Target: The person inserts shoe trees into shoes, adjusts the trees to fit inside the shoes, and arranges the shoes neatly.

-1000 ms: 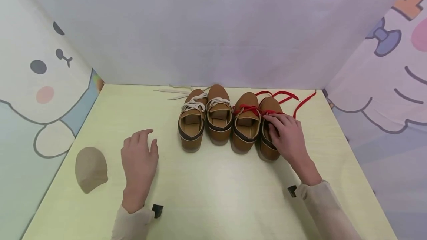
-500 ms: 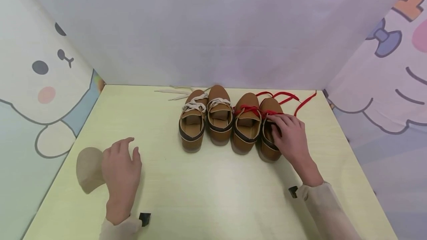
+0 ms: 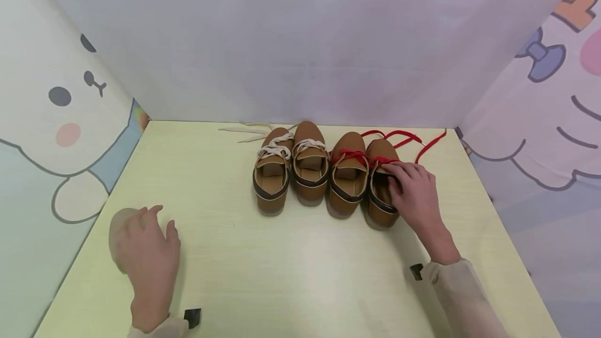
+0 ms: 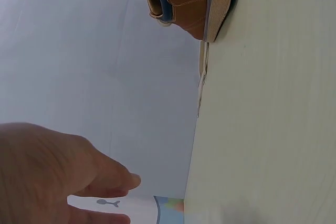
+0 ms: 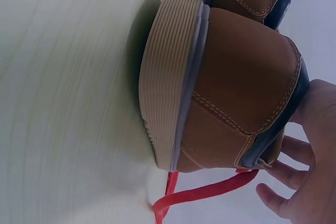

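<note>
My left hand [image 3: 150,254] hovers over a tan, dome-shaped piece [image 3: 116,223], covering most of it; the fingers are loosely bent and spread. In the left wrist view that hand shows nothing between its fingers. My right hand [image 3: 415,194] is at the rightmost brown shoe [image 3: 382,215], its fingers loosely bent beside the opening, near the red laces [image 3: 382,160]. Whether the fingertips touch the shoe is hard to tell. In the right wrist view, the hand lies by the shoe's dark collar [image 5: 278,124]. A second red-laced shoe [image 3: 344,205] stands against it.
Two brown shoes with white laces, a left one [image 3: 271,205] and a right one [image 3: 310,194], stand alongside, toes toward the back. Loose red lace ends [image 3: 429,146] and white ones [image 3: 244,130] lie near the back wall [image 3: 300,56]. Printed side walls flank the table [image 3: 281,286].
My left hand has moved left and nearer to me, from bare tabletop to over the tan piece. The right hand has drawn slightly right and back. The shoes keep their places.
</note>
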Tool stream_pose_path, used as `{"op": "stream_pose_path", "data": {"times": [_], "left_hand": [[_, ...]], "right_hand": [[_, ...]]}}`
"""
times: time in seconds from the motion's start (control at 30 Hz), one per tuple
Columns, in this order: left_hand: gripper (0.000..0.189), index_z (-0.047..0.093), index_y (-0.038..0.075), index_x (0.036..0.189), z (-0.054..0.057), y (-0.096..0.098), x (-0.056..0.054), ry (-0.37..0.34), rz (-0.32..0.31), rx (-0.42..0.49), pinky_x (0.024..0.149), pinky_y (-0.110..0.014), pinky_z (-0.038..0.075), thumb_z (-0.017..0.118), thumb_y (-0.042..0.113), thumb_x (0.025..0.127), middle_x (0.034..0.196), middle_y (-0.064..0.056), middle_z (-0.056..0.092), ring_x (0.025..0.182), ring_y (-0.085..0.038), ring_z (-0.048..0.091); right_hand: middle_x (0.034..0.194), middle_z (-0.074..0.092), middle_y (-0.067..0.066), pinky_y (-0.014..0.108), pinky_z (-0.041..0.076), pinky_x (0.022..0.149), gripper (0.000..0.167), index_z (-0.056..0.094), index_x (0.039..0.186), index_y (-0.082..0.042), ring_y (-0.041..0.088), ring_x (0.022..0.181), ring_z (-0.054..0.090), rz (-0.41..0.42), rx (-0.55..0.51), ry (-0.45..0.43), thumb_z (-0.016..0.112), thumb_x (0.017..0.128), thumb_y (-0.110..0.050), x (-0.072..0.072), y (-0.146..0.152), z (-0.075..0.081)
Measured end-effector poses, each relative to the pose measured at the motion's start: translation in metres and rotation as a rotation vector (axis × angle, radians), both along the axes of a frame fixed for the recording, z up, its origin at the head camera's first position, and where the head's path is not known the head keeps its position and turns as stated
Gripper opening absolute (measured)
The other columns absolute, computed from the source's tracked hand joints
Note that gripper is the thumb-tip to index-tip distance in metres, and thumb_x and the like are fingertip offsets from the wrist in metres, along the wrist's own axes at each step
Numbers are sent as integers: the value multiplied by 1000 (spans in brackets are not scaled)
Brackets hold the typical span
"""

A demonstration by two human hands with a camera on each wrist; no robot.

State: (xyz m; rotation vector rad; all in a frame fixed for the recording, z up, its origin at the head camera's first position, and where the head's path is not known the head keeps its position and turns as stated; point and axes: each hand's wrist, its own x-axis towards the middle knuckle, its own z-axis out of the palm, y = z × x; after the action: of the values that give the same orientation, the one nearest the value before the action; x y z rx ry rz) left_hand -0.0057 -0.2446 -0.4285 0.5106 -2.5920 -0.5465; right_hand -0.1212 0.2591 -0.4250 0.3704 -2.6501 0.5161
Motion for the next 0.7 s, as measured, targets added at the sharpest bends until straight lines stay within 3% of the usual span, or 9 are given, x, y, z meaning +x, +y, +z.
{"op": "stream_pose_path", "data": {"times": [0.2,0.3,0.4,0.53,0.7], "left_hand": [[40,60,-3,133,0,-12,5,-116,86,40,96,-82,33,65,10,95,139,-34,55,135,-62,40],[35,62,-4,124,1,-18,4,-161,120,25,89,-83,36,68,10,92,136,-32,56,127,-65,44],[35,60,-5,122,1,-23,4,-204,154,56,90,-85,35,69,9,91,140,-35,53,129,-67,42],[49,52,-3,138,0,-27,9,-269,182,130,98,-88,27,66,10,93,150,-43,39,140,-69,29],[59,41,-5,148,-2,-28,14,-312,191,148,98,-89,25,62,15,96,153,-47,28,142,-70,23]], "right_hand": [[133,67,16,60,41,91,35,73,125,-10,43,121,54,-8,-3,8,72,92,0,-1,2,0],[133,66,17,61,42,89,35,74,124,-9,44,120,55,-9,-5,15,72,91,1,-1,3,0],[133,66,17,63,44,86,35,73,123,-9,45,118,55,-11,-4,16,72,90,3,-1,3,1],[133,65,18,64,45,87,36,73,124,-8,46,118,55,-14,-3,6,72,90,3,-1,3,2],[134,64,18,63,46,89,35,73,124,-8,45,120,55,-17,-6,-9,72,91,2,-2,4,2]]}}
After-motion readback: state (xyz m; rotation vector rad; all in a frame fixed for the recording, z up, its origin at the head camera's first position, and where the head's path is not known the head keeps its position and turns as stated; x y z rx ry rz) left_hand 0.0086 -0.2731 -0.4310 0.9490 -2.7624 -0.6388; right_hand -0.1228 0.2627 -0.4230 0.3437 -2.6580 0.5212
